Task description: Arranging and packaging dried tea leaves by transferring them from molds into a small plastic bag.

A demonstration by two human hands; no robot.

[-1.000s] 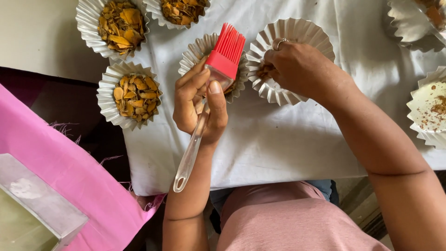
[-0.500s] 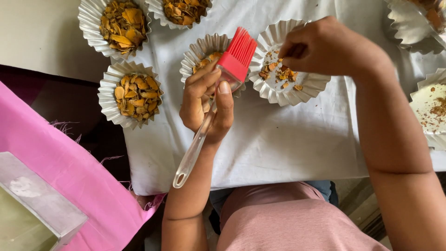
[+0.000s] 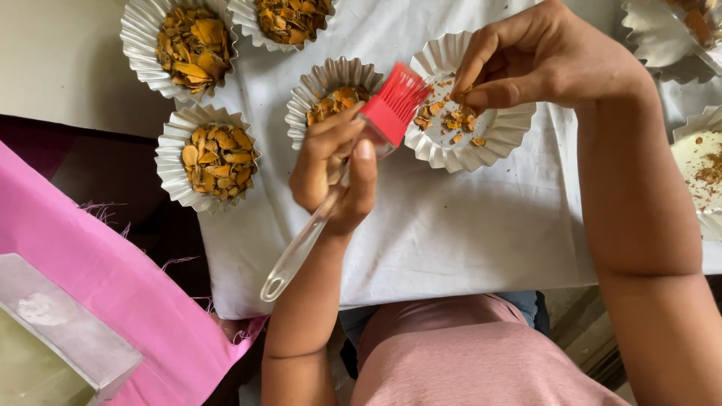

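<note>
Left hand (image 3: 335, 169) is closed around the clear plastic handle of a pastry brush with red silicone bristles (image 3: 342, 180), bristle head tilted up and to the right, just beside the rim of the nearly empty white fluted paper cup (image 3: 505, 131). Right hand (image 3: 545, 60) hovers over that cup with fingertips (image 3: 474, 94) pinched narrow, apparently on a few orange-brown dried flakes (image 3: 450, 120); whether anything is actually gripped cannot be told.

Progress, as judged: that cup holds only scattered flakes. The half-hidden paper cup (image 3: 331, 90) directly behind the left hand carries a moderate load. Three full cups lie to the left of the left hand and beyond it: one near (image 3: 207, 158), two farther (image 3: 188, 45) (image 3: 289, 19). Filling appears largely done on that side, and barely begun under the right hand.

Surroundings: all cups rest on a white cloth (image 3: 451, 233) spread over the counter. Right of the right hand, a cup with brown powdery residue (image 3: 703, 169) and another at the far corner (image 3: 673, 26), partly cut off. Pink fabric (image 3: 113, 301) lies near the left elbow.

Obstruction: the brush head crowds the near-empty cup's rim
</note>
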